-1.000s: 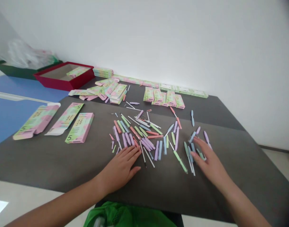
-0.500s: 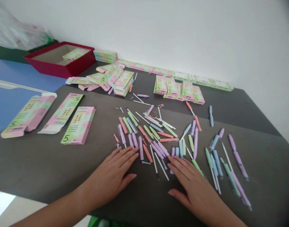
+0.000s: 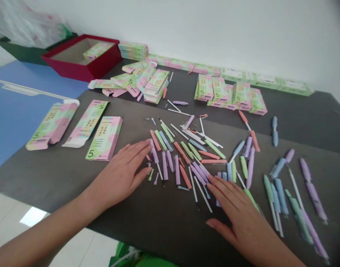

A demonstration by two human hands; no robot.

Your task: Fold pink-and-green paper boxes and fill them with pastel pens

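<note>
A scatter of pastel pen parts (image 3: 192,155), purple, green, blue and salmon barrels with thin white refills, lies across the dark table (image 3: 61,178). My left hand (image 3: 122,172) rests flat and open at the left edge of the scatter, fingertips touching purple pieces. My right hand (image 3: 236,211) lies flat and open at the lower middle, fingers on purple and blue pieces. More pens (image 3: 292,193) lie to its right. Neither hand holds anything.
Three flat pastel cartons (image 3: 104,139) lie at the left. Stacks of cartons (image 3: 231,96) and a loose heap (image 3: 144,79) sit further back, with a row along the wall. A red box (image 3: 81,55) stands at the back left by a blue surface (image 3: 16,111).
My right hand moved left from the right-hand pens to the middle of the scatter. My left hand slid up and left along the pile's edge. The view tilted down and closer.
</note>
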